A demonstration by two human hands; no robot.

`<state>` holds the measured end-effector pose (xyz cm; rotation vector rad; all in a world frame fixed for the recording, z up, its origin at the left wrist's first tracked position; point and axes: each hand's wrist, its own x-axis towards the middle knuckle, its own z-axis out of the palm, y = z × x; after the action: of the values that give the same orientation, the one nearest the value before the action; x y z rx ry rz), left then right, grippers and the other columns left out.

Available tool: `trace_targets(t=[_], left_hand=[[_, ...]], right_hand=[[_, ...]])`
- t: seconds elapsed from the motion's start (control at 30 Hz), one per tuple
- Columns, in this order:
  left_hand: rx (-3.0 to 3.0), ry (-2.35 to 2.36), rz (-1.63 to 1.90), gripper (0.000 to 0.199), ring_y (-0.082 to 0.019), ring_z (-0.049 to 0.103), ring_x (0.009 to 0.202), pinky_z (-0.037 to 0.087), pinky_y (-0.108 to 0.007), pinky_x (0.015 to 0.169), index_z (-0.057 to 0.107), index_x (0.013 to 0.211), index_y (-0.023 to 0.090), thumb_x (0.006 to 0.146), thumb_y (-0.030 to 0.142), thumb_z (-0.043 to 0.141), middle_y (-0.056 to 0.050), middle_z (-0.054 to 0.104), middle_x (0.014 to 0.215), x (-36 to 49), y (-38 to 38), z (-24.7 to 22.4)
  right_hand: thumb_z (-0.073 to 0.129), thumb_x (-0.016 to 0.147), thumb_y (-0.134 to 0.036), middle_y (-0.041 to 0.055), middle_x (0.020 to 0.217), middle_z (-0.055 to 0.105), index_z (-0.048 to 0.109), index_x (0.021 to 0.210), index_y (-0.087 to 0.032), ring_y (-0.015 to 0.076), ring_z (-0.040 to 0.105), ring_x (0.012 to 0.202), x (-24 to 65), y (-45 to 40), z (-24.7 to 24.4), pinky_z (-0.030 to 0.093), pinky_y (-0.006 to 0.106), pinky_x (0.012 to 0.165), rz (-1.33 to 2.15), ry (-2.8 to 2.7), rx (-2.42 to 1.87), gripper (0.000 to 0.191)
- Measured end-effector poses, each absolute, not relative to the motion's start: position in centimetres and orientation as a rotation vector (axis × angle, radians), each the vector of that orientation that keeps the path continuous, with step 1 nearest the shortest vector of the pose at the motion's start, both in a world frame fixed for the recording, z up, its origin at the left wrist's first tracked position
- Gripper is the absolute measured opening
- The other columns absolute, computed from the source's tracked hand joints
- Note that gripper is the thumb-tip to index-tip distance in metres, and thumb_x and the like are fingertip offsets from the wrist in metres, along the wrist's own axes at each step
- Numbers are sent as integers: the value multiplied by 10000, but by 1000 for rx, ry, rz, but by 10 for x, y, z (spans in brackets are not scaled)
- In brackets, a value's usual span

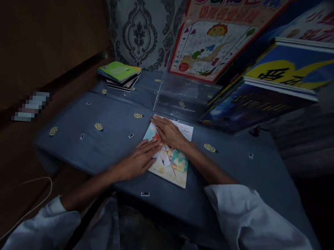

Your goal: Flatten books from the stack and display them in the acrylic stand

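Observation:
A thin picture book [178, 161] lies flat on the table, its illustrated cover facing up. My left hand [141, 157] rests on the book's left edge, palm down, with the fingers stretched across the cover. Higher up, my right hand [169, 133] lies flat over the upper left part of the cover, its fingers extended to the top left corner. The fingertips of my left hand come close to the right hand. Both palms hide part of the cover picture.
A dark blue cloth with pineapple prints covers the table [112, 113]. A small stack of books [120, 73] sits at the back left. Large books [262, 86] lean upright in a clear stand at the back right. A white cable [48, 192] hangs at the left.

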<state>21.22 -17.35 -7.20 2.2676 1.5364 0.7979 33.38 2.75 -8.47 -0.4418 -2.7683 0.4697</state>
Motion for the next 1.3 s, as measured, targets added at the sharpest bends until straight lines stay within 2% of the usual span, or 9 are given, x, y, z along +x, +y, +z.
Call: trace_targets(t=[0.13,0.2,0.27,0.37,0.47,0.67,0.97,1.2,1.3], left_hand=[[2043,1465,1042,386,-235,608,1253,479,-421,1092,539,1379,170,1041,277,384,-133,656,1319,192,-161,-62],[1916,1530,1165,340,-218,661,1095,529,-383,996,599,1274,175,1031,279,387,-104,697,1165,177,-150,-57],[1838,1602,1234,314,-215,663,1056,534,-370,973,620,1205,166,1014,269,393,-97,696,1131,163,-137,-54],[1890,1640,1182,311,-225,658,1080,526,-381,990,627,1176,136,984,232,401,-113,688,1149,151,-118,-53],[2051,1625,1027,342,-234,634,1173,490,-400,1060,615,1231,121,977,212,405,-126,678,1212,152,-105,-57],[2256,1646,716,448,-285,392,1482,342,-471,1215,495,1404,79,1006,271,426,-203,469,1544,167,-96,-74],[2362,1659,579,506,-284,303,1531,304,-478,1232,415,1483,65,1051,320,352,-207,376,1609,165,-99,-80],[2361,1672,573,515,-285,313,1527,319,-483,1220,416,1493,76,1053,335,349,-194,373,1613,165,-98,-83],[2359,1677,581,513,-285,313,1527,324,-494,1217,409,1505,102,1052,337,348,-179,383,1612,164,-97,-85]], right_hand=[[372,1016,-204,148,1550,482,545,1445,-152,258,388,1479,333,14,-78,307,542,1223,455,-2798,-484,465],[385,1016,-203,159,1551,478,547,1446,-144,276,378,1484,334,0,-73,305,555,1222,467,-2821,-473,463],[395,1018,-201,156,1563,462,526,1467,-150,285,350,1498,337,-20,-69,304,578,1219,506,-2835,-432,471],[416,1012,-184,143,1565,464,498,1491,-175,280,341,1502,345,-60,-65,288,606,1220,559,-2855,-357,486],[424,1023,-176,133,1562,469,506,1483,-171,246,347,1500,353,-99,-64,284,542,1241,576,-2904,-277,467],[483,959,-85,154,1594,405,446,1520,-128,242,290,1520,363,-132,-66,282,483,1253,522,-3000,-138,564],[461,1015,-167,143,1567,457,413,1538,-167,218,346,1497,372,-138,-65,288,482,1252,438,-2936,-288,525],[463,1039,-238,151,1620,363,164,1636,-225,265,299,1514,410,-144,-76,342,557,1217,414,-2661,-772,668],[448,1046,-251,113,1634,345,168,1637,-280,261,295,1515,428,-145,-75,323,566,1223,515,-2616,-875,654]])
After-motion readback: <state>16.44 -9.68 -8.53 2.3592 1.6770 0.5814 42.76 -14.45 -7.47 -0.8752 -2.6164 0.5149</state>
